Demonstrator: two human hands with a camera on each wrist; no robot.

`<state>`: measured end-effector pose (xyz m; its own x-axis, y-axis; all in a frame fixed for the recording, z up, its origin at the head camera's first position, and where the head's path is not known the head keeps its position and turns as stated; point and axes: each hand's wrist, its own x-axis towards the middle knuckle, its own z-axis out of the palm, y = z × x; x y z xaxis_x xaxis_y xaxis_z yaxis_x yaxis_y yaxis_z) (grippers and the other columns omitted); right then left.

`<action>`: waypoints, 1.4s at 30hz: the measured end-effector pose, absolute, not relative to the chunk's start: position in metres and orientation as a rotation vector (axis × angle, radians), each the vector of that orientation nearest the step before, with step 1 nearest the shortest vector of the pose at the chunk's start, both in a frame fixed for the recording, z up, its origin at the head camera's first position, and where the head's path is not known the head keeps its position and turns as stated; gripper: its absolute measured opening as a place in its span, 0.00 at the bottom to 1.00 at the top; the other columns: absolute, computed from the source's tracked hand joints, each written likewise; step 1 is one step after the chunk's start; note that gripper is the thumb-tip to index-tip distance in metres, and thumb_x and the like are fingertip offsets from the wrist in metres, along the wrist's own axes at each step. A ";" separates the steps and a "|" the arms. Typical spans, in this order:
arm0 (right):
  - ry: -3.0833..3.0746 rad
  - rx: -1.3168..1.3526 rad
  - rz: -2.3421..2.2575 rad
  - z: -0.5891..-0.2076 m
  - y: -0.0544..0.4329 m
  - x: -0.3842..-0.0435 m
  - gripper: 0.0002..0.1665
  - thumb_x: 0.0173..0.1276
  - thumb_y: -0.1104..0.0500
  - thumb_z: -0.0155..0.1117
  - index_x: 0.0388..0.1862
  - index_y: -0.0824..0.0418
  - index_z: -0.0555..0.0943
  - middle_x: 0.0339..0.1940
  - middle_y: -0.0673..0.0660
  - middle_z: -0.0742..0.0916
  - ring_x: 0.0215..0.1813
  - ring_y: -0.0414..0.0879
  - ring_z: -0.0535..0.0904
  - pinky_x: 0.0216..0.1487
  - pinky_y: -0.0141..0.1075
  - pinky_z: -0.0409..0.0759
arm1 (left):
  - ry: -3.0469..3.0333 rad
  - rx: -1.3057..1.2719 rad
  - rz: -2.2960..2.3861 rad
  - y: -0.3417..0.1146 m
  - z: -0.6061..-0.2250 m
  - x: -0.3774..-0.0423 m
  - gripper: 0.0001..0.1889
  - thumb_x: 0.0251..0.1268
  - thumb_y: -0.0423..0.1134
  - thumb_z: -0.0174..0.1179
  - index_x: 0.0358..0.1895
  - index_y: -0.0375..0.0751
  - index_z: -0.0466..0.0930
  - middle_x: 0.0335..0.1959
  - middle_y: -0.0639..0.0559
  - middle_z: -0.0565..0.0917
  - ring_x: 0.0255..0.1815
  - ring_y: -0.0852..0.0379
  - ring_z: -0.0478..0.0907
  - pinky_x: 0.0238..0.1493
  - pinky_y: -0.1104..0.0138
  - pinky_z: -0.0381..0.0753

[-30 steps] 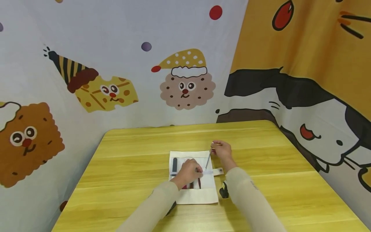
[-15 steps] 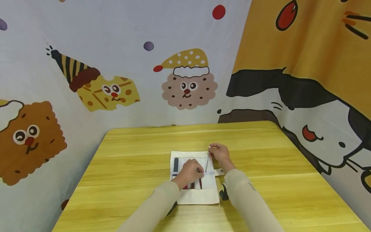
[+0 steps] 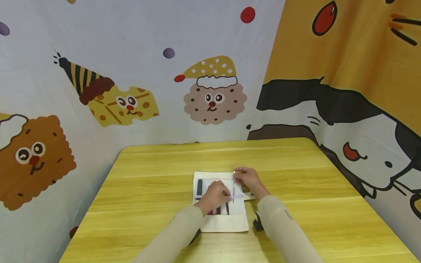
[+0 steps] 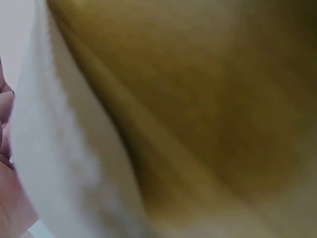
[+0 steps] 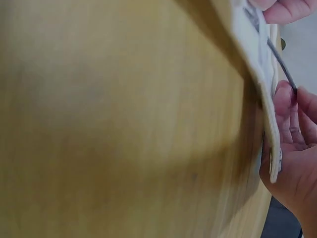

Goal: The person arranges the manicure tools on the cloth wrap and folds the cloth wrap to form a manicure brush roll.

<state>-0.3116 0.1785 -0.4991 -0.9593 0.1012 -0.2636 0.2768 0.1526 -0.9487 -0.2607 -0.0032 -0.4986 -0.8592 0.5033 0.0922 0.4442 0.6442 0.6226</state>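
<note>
A cream fabric tool case (image 3: 225, 223) lies unfolded on the table. My right hand (image 3: 248, 178) pinches the upper end of a thin metal rod-like tool (image 3: 234, 185), whose lower end is at the pale strap (image 3: 237, 197) across the case. In the right wrist view, my thumb and finger hold the dark thin rod (image 5: 282, 62). At the strap, my left hand (image 3: 215, 195) has curled fingers and seems to pinch it, hiding part of the case. A dark flat-handled tool (image 3: 199, 187) and maroon slim tools (image 3: 227, 208) lie in the case.
A tab with a snap (image 3: 249, 196) sticks out from the case's right side. The yellow wood-grain table (image 3: 148, 182) meets a cartoon-printed cloth (image 3: 138, 65) behind. A dark object (image 3: 258, 222) shows beside my right sleeve. Sleeve fabric (image 4: 74, 148) fills much of the left wrist view.
My right hand has moved down and left with the metal tool, which now stands more upright and reaches lower, its tip at the strap. The left hand stays in place.
</note>
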 end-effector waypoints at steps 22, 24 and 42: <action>2.431 0.177 -1.613 -0.501 0.186 -0.302 0.11 0.68 0.60 0.68 0.48 0.61 0.85 0.32 0.56 0.85 0.33 0.47 0.78 0.31 0.35 0.76 | 2.774 0.802 1.041 -0.004 -0.499 -0.262 0.02 0.58 0.33 0.71 0.29 0.40 0.90 0.28 0.58 0.78 0.34 0.61 0.71 0.44 0.66 0.71; 2.443 0.158 -1.578 -0.500 0.186 -0.300 0.10 0.68 0.61 0.68 0.47 0.61 0.85 0.32 0.56 0.85 0.32 0.46 0.77 0.30 0.34 0.75 | 2.776 0.801 1.039 -0.003 -0.498 -0.261 0.02 0.58 0.33 0.71 0.29 0.41 0.90 0.28 0.58 0.78 0.34 0.61 0.71 0.44 0.66 0.71; 2.670 -0.318 -1.217 -0.497 0.194 -0.282 0.11 0.73 0.57 0.61 0.38 0.57 0.90 0.41 0.51 0.88 0.44 0.44 0.80 0.48 0.43 0.78 | 2.789 0.835 1.068 -0.004 -0.499 -0.261 0.02 0.57 0.32 0.71 0.28 0.41 0.89 0.28 0.57 0.79 0.33 0.62 0.72 0.46 0.65 0.72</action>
<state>-0.2817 0.1938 -0.4971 -0.9588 -0.2714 -0.0833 -0.1152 0.6399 -0.7597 -0.2606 -0.0037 -0.4993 -0.8543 0.4980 0.1488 0.4701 0.6182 0.6299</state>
